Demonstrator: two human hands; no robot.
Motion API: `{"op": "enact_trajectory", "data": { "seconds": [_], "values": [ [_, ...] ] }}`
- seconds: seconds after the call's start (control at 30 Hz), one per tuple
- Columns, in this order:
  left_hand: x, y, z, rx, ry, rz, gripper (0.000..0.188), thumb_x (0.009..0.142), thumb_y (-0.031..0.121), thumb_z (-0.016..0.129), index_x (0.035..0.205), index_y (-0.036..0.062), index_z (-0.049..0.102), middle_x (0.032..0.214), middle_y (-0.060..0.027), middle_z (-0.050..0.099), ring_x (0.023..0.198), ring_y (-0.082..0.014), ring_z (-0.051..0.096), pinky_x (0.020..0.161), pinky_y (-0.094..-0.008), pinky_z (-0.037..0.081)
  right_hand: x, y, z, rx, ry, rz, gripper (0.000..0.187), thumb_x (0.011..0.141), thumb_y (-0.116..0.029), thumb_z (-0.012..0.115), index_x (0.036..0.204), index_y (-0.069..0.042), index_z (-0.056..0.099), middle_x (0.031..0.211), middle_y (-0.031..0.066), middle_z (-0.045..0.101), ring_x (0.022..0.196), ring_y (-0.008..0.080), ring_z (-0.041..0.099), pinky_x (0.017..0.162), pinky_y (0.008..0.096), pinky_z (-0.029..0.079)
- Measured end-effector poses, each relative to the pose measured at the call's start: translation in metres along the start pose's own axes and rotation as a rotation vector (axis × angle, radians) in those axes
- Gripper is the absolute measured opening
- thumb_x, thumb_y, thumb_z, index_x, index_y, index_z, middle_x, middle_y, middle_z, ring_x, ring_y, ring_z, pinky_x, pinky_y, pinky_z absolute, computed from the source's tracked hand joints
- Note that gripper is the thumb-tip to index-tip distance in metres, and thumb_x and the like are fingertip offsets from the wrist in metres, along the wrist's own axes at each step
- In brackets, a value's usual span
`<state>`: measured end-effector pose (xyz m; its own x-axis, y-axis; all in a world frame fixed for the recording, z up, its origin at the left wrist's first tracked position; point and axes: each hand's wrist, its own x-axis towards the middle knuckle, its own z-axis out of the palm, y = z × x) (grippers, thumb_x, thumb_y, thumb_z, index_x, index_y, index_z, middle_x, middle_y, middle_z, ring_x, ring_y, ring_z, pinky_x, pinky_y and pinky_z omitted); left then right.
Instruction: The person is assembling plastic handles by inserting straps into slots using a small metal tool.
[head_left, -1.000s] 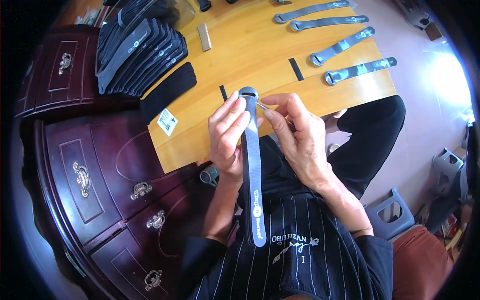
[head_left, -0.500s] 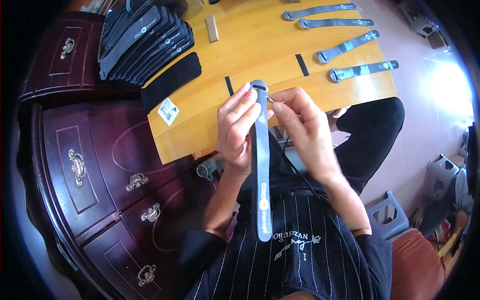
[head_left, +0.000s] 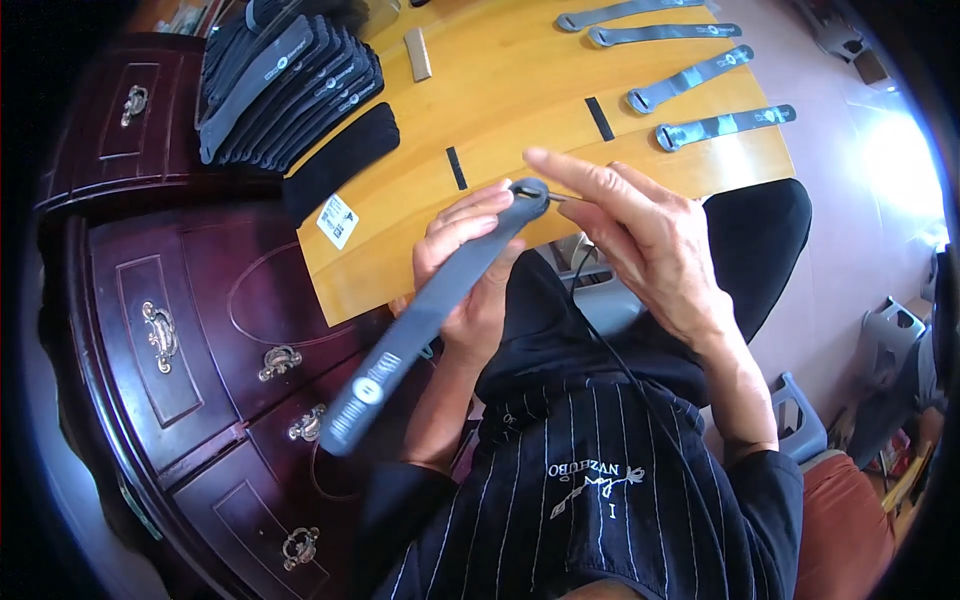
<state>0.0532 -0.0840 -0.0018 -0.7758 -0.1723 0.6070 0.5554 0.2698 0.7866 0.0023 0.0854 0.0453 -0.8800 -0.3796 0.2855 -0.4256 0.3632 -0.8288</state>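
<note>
Left fingers (head_left: 455,236) grasp a long grey fabric-like strap (head_left: 432,308) over the near edge of the yellow wooden bench (head_left: 355,285); right fingers (head_left: 590,228) pinch a thin metallic tool (head_left: 559,198); likely light, pliable, best held near its slotted end (head_left: 539,206)

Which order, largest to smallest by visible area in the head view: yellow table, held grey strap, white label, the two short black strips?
1. Yellow table
2. Held grey strap, probably enlarged by nearness to the camera
3. White label
Last, unranked: left black strip and right black strip look alike.
</note>
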Motion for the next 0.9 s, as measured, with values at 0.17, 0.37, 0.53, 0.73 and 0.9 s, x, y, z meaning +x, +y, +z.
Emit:
{"op": "enact_trajectory", "data": {
  "seconds": [0.17, 0.37, 0.53, 0.73, 0.9],
  "values": [
    [0.006, 0.009, 0.004, -0.519, 0.082, -0.308, 0.027, 0.09, 0.007, 0.063, 0.111, 0.0017, 0.048, 0.108, -0.0186, 0.061, 0.105, -0.0309, 0.06, 0.095, -0.0408, 0.045, -0.001, -0.001, -0.012, 0.078, -0.131, -0.103, 0.02, 0.09, -0.014, 0.06, 0.109, -0.009, 0.064, 0.078, 0.0088, 0.061, 0.07, 0.0269, 0.064, 0.063, 0.0351, 0.051],
    [-0.008, 0.014, 0.031, -0.634, 0.055, -0.458, 0.03, 0.092, 0.015, 0.062, 0.114, -0.0003, 0.049, 0.102, -0.0143, 0.06, 0.096, -0.0218, 0.059, 0.087, -0.0341, 0.047, -0.027, -0.022, -0.024, -0.209, -0.128, -0.021, 0.023, 0.085, -0.013, 0.064, 0.107, -0.012, 0.064, 0.073, 0.0041, 0.056, 0.06, 0.0216, 0.062, 0.053, 0.0327, 0.05],
    [-0.005, 0.036, 0.026, -0.687, -0.023, -0.669, 0.022, 0.087, -0.003, 0.063, 0.108, -0.0043, 0.055, 0.102, -0.0133, 0.061, 0.086, -0.0177, 0.065, 0.08, -0.029, 0.056, -0.031, -0.022, -0.038, -0.005, -0.128, 0.06, 0.023, 0.083, -0.004, 0.065, 0.106, -0.005, 0.067, 0.073, 0.0079, 0.06, 0.063, 0.0198, 0.059, 0.055, 0.0292, 0.047],
    [-0.009, 0.036, 0.018, -0.698, -0.199, -0.854, 0.024, 0.089, 0.0, 0.062, 0.111, -0.0046, 0.053, 0.101, -0.0147, 0.063, 0.086, -0.0182, 0.066, 0.08, -0.0295, 0.055, -0.03, -0.01, -0.043, 0.024, -0.149, 0.019, 0.019, 0.084, -0.006, 0.065, 0.103, -0.005, 0.068, 0.073, 0.0094, 0.058, 0.063, 0.0215, 0.06, 0.058, 0.0297, 0.047],
    [-0.007, 0.038, 0.016, -0.754, -0.234, -0.968, 0.025, 0.094, 0.011, 0.057, 0.114, -0.0044, 0.051, 0.105, -0.0157, 0.061, 0.091, -0.0204, 0.065, 0.08, -0.0321, 0.055, -0.034, -0.015, -0.037, -0.093, -0.105, -0.031, 0.023, 0.082, -0.008, 0.067, 0.106, -0.008, 0.068, 0.072, 0.0069, 0.057, 0.061, 0.0205, 0.059, 0.055, 0.0289, 0.047]
  ]
}}
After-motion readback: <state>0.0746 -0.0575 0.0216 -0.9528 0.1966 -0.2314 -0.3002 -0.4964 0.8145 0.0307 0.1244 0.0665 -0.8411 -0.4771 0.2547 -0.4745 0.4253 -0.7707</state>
